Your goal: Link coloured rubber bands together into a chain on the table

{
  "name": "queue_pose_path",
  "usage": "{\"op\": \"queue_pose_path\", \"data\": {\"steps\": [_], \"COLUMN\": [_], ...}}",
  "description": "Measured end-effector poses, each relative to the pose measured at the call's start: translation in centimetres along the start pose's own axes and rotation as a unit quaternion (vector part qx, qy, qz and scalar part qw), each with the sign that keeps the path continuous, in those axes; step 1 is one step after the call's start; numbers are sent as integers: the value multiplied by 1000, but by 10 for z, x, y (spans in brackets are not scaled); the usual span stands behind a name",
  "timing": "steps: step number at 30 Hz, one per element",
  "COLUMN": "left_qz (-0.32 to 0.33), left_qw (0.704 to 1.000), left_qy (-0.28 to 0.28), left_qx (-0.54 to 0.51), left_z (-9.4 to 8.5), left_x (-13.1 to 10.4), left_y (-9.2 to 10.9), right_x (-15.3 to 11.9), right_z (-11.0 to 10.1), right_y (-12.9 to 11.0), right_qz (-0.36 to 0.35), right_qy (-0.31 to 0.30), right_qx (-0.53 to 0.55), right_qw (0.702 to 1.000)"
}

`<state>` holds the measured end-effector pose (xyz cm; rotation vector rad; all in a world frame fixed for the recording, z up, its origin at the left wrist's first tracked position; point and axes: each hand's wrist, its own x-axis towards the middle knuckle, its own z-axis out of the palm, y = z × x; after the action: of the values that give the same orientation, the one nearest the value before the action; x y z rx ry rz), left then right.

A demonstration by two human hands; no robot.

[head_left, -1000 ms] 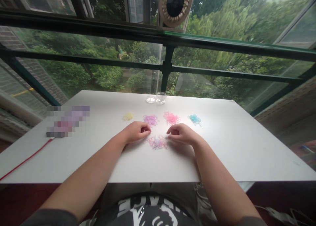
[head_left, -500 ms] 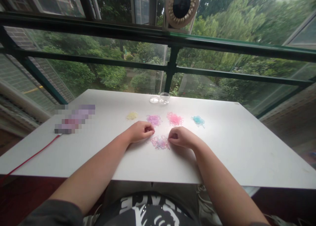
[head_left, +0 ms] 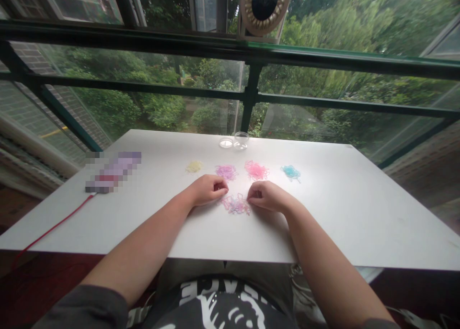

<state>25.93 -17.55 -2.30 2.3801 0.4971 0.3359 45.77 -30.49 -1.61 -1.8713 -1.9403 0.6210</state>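
Note:
A mixed pile of thin pink, purple and bluish bands (head_left: 236, 204) lies on the white table between my hands. My left hand (head_left: 210, 190) rests at the pile's upper left, its fingers curled together. At the pile's right edge my right hand (head_left: 266, 196) has its fingertips pinched. Whatever either hand holds is too small to make out. Beyond them lie separate piles: yellow (head_left: 194, 166), purple (head_left: 226, 172), pink (head_left: 256, 170) and teal (head_left: 290, 171).
A clear round container (head_left: 241, 141) and a clear lid (head_left: 226, 142) stand near the table's (head_left: 359, 214) far edge. At the left lies a blurred-out purple object (head_left: 115, 171) with a red cable (head_left: 57, 223). Green railings and windows border the far side.
The view has shifted slightly, so the table and piles appear a little further right. Both hands keep nearly the same pose beside the mixed pile.

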Motion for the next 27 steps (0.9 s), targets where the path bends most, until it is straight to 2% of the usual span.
{"op": "queue_pose_path", "data": {"steps": [6, 11, 17, 21, 27], "left_qz": [6, 31, 77, 73, 61], "left_qw": [1000, 999, 995, 995, 998], "left_qy": [-3, 35, 64, 62, 28], "left_qx": [-4, -11, -19, 5, 20], "left_z": [-1, 6, 18, 19, 12], "left_x": [-1, 0, 2, 2, 2], "left_y": [4, 10, 16, 16, 20], "right_x": [1, 1, 5, 8, 9], "right_z": [1, 2, 12, 19, 22], "right_y": [0, -1, -14, -19, -18], "right_qz": [-12, -16, -51, -67, -77], "right_qy": [20, 52, 80, 92, 97], "right_qx": [-14, 36, 63, 56, 48], "right_qw": [1000, 998, 993, 992, 991]}}
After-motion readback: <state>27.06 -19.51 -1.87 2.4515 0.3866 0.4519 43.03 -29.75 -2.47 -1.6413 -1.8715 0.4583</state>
